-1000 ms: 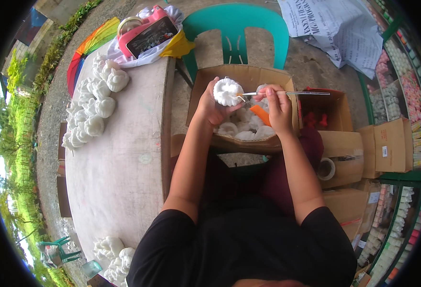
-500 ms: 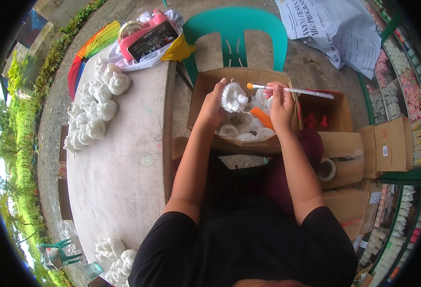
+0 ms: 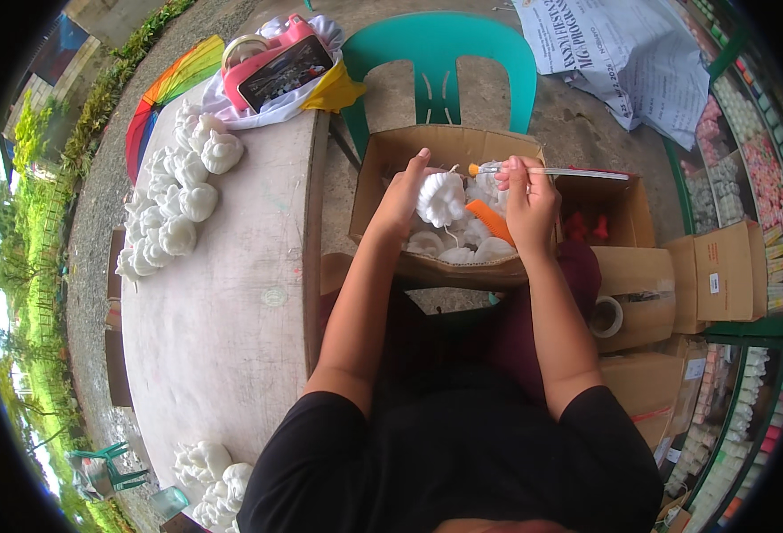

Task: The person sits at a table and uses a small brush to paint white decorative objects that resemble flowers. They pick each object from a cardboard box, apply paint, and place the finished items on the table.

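My left hand (image 3: 400,197) holds a white moulded figure (image 3: 441,199) by its side, above an open cardboard box (image 3: 463,268). A thin string sticks out at the figure's top and another hangs below. Pinched in my right hand (image 3: 530,197) is a paintbrush (image 3: 578,173) with a clear handle. Its tan bristles point left, just right of the figure and apart from it. Beneath my hands, an orange comb (image 3: 491,222) lies in the box on several white pieces (image 3: 476,240), partly hidden by the right hand.
On the white table (image 3: 223,338) at left stand rows of white figures (image 3: 178,200). A phone (image 3: 285,75) leans on a pink holder at its far end. Beyond the box is a green chair (image 3: 436,44). A smaller box (image 3: 618,209) with red pieces and stocked shelves (image 3: 738,151) are at right.
The white figure has turned in my left hand and sits slightly lower; its lower string now shows. The brush and right hand have shifted slightly right, and the bristles have moved away from the figure.
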Demonstrator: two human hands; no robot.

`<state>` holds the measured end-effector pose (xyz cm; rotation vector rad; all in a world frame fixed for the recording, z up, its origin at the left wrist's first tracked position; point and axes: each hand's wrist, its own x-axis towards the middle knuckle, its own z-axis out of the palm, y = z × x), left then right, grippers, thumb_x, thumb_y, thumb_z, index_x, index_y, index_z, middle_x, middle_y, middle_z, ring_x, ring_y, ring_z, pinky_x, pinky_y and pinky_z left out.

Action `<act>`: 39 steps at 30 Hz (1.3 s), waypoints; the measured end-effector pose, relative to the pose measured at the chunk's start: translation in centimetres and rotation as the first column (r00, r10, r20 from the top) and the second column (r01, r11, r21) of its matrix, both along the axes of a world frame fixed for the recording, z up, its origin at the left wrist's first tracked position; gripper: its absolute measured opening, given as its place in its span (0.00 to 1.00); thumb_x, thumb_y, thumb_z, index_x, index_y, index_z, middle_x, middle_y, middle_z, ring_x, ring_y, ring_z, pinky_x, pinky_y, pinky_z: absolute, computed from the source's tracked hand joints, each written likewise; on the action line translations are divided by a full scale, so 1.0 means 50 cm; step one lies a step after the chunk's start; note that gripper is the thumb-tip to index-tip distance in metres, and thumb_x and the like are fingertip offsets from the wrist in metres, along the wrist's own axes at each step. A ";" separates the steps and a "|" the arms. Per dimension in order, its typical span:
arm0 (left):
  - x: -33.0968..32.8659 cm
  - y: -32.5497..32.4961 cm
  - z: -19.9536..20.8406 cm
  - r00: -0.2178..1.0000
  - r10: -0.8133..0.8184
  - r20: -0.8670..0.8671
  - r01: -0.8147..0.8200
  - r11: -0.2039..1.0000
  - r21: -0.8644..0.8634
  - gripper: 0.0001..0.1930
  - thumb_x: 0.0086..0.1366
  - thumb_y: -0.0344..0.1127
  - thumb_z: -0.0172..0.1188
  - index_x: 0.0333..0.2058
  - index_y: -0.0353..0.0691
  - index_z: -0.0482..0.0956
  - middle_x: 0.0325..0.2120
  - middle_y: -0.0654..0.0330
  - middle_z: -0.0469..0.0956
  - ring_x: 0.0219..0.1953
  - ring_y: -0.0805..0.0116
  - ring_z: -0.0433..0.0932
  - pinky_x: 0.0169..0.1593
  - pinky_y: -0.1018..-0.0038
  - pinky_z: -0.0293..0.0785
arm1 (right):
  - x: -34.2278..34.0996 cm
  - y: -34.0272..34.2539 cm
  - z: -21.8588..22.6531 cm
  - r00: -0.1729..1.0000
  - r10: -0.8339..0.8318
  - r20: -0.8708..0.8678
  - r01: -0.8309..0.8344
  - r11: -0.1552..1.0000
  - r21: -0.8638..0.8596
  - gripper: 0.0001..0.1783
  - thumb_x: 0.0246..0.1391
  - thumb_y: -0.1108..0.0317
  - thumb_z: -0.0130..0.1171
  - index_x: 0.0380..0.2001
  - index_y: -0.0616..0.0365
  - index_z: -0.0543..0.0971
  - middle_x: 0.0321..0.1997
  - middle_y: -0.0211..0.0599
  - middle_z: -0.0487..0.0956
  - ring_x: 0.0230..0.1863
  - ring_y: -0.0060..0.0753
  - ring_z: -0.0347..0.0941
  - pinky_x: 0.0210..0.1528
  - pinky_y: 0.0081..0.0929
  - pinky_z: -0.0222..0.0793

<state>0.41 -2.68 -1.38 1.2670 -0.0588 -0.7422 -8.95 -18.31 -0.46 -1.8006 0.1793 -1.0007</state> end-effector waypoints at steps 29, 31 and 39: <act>0.011 0.005 0.006 0.975 -0.055 -0.216 -0.022 0.940 -0.340 0.33 0.69 0.62 0.29 0.51 0.36 0.67 0.42 0.51 0.74 0.43 0.55 0.77 0.48 0.62 0.79 | -0.034 0.060 0.013 0.971 0.199 0.133 -0.110 0.865 -0.489 0.08 0.54 0.76 0.57 0.39 0.57 0.74 0.35 0.38 0.78 0.37 0.47 0.74 0.48 0.40 0.69; 0.012 0.005 0.004 0.974 -0.058 -0.220 -0.027 0.930 -0.366 0.34 0.69 0.62 0.29 0.52 0.36 0.67 0.42 0.50 0.74 0.42 0.55 0.78 0.48 0.61 0.79 | -0.020 0.063 0.012 0.980 0.174 0.092 -0.119 0.897 -0.426 0.07 0.54 0.75 0.57 0.38 0.58 0.75 0.34 0.38 0.78 0.38 0.47 0.74 0.49 0.40 0.69; 0.018 0.007 0.004 0.961 0.024 -0.275 -0.137 0.907 -0.399 0.35 0.69 0.63 0.25 0.55 0.37 0.64 0.43 0.50 0.73 0.45 0.54 0.77 0.51 0.61 0.77 | -0.007 0.066 0.015 0.972 0.234 0.018 -0.226 0.955 -0.189 0.05 0.59 0.71 0.53 0.38 0.59 0.76 0.32 0.39 0.79 0.39 0.45 0.75 0.48 0.36 0.68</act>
